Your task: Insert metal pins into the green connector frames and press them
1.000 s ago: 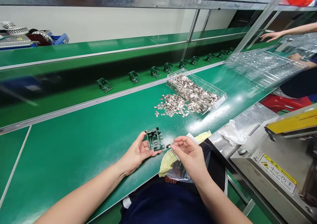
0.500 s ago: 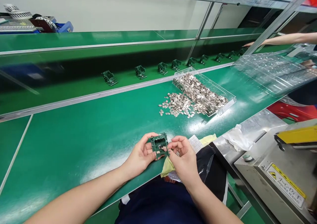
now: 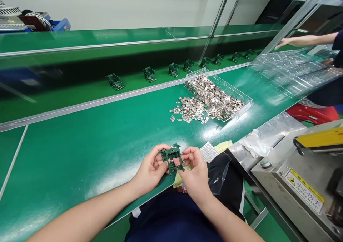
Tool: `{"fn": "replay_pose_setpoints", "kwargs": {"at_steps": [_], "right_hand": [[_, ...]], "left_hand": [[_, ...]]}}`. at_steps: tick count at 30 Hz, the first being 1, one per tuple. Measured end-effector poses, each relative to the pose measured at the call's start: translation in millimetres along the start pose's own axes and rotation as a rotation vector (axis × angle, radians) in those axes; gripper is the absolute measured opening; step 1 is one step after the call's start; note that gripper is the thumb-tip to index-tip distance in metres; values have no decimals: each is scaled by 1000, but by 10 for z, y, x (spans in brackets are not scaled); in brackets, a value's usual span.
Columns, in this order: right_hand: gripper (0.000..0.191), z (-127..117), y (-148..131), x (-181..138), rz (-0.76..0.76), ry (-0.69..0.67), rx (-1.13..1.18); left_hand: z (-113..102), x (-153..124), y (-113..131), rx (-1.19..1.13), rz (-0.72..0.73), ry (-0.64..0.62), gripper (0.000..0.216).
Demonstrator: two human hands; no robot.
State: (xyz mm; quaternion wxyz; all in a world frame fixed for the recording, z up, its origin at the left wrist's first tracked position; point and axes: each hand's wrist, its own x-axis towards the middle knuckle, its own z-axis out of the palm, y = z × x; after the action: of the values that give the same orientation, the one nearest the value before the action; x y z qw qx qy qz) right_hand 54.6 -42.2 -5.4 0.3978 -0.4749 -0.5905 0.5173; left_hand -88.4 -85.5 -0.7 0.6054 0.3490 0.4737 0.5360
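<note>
A green plastic frame (image 3: 171,153) with an open middle is held above the near edge of the green worktop. My left hand (image 3: 153,167) is closed on its left side, thumb in front and fingers behind. My right hand (image 3: 195,169) grips the right side, and its thumb reaches into the opening. Whether a small piece is also pinched in my right fingers cannot be made out. Beyond my hands, small metal plates (image 3: 190,109) lie loose on the worktop, spilling beside a clear plastic tray (image 3: 245,110) full of the same plates.
Several similar green frames (image 3: 149,74) stand in a row on the belt behind a metal rail (image 3: 128,93). At right are a machine with a warning label (image 3: 304,191), a white cloth (image 3: 255,144) and stacked clear trays (image 3: 292,70). A co-worker's arm (image 3: 308,41) reaches over them.
The green frame has been tilted between my hands, and my right thumb has moved further into its opening. The co-worker's hand has drawn back to the right. The view has shifted slightly.
</note>
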Motion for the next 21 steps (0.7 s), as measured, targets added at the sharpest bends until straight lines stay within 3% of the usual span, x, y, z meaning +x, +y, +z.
{"fn": "replay_pose_setpoints", "kwargs": {"at_steps": [5,11,21], "right_hand": [[21,-37,-12,-36,-11,-10,39],[25,-34,-18,-39,115,-102,350],[33,-101,-58,-87,208,-115,500]], "left_hand": [[43,-32,31,23,14,48,40],[62,-68,8,60,4,69,38],[194,-108,68,98,45,74,30]]}}
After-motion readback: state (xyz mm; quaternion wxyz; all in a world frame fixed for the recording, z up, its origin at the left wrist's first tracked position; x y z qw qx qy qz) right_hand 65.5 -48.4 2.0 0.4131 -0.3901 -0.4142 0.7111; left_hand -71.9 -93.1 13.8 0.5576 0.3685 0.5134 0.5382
